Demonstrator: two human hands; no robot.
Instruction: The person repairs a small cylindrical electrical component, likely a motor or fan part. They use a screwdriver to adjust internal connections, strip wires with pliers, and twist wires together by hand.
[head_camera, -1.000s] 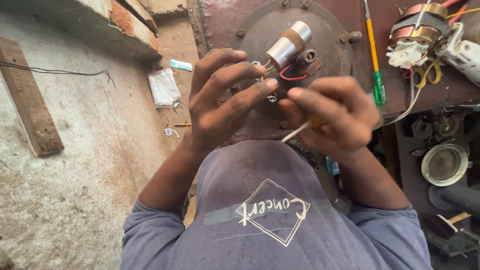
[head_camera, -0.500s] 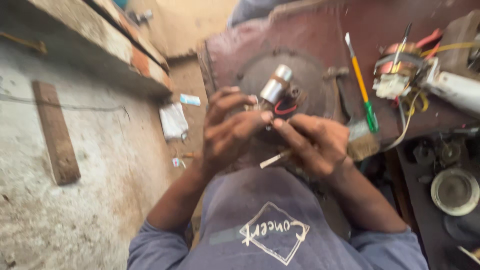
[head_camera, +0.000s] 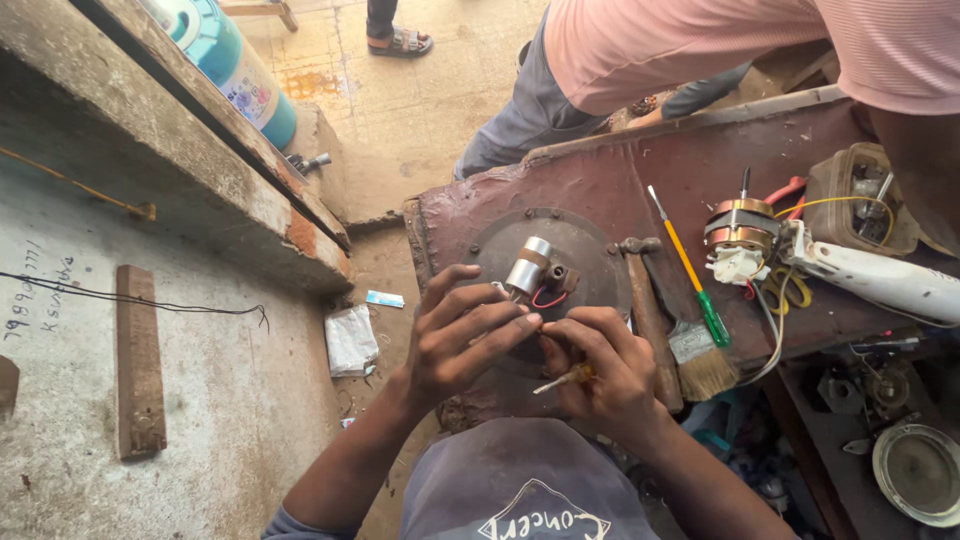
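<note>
1. Your left hand (head_camera: 462, 335) is clenched lightly, fingertips (head_camera: 528, 320) pinched on a small part that cannot be made out, just below the small cylindrical motor (head_camera: 527, 268).
2. Your right hand (head_camera: 605, 365) is closed around a small yellow-handled screwdriver (head_camera: 565, 379), its tip pointing back toward your left hand; the two hands touch at the fingertips.
3. The motor stands tilted on the round metal plate (head_camera: 585, 250) just beyond your fingertips, red wires beside it.
4. The plate lies on the reddish-brown surface (head_camera: 660, 170) beyond both hands.
5. Right of your right hand: a hammer (head_camera: 648, 315), a paintbrush (head_camera: 702, 362) and a long yellow-and-green screwdriver (head_camera: 690, 270), close together.
6. Further right: a wound copper coil assembly (head_camera: 738, 228).
7. Another person in a pink shirt (head_camera: 700, 40) stands beyond the surface.
</note>
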